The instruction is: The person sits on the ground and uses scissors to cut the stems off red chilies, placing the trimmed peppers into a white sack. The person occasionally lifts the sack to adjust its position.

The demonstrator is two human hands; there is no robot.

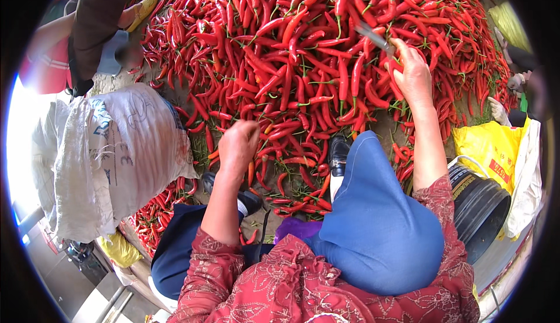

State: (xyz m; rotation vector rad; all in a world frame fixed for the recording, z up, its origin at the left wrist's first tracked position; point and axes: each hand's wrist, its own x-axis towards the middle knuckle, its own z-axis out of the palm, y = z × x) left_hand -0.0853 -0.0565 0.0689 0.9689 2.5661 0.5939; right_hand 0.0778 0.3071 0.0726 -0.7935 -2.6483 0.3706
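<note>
A large heap of red chili peppers (291, 81), many with green stems, spreads in front of me and down between my feet. My right hand (412, 77) is raised over the right part of the heap, closed on a pair of scissors (376, 38). Their grey metal blades point up and to the left. My left hand (238, 145) is over the near left part of the heap, its fingers curled in. What it holds, if anything, is hidden.
A full white woven sack (137, 136) stands on the left. At the right are a black bucket (479, 203) lying tilted and a yellow bag (490, 151). Another person (96, 28) sits at the upper left. My black shoe (338, 155) touches the heap's near edge.
</note>
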